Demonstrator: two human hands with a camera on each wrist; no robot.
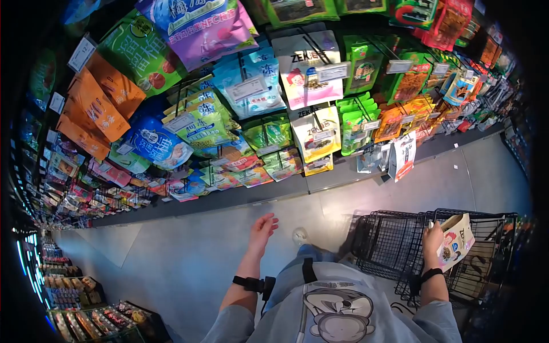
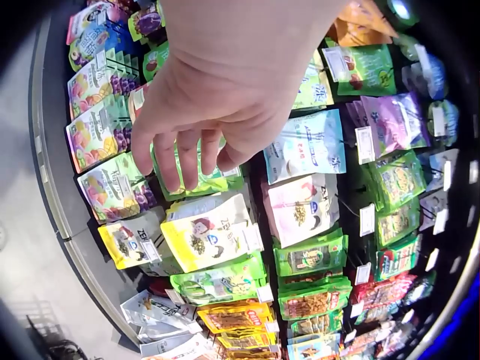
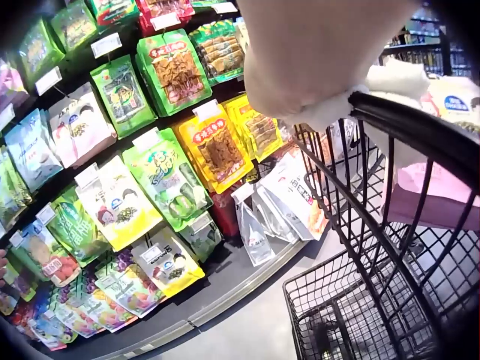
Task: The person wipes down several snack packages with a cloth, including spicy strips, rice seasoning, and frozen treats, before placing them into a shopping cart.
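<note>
My left hand (image 1: 263, 231) is held out over the floor in front of my body, fingers loosely bent and holding nothing. The left wrist view has that hand (image 2: 217, 97) with its fingers hanging down in front of the shelf bags. My right hand (image 1: 433, 243) grips the edge of a white and pink ZEK bag (image 1: 456, 243) above the black wire cart (image 1: 389, 228). In the right wrist view the hand (image 3: 315, 67) is beside the cart's dark handle (image 3: 420, 127); its fingertips are mostly hidden.
A long rack of hanging snack bags (image 1: 317, 134) runs across the front, with a grey base ledge (image 1: 337, 174) under it. More display bins (image 1: 103, 320) stand at the lower left. Grey floor (image 1: 171, 246) lies between rack and person, the cart to the right.
</note>
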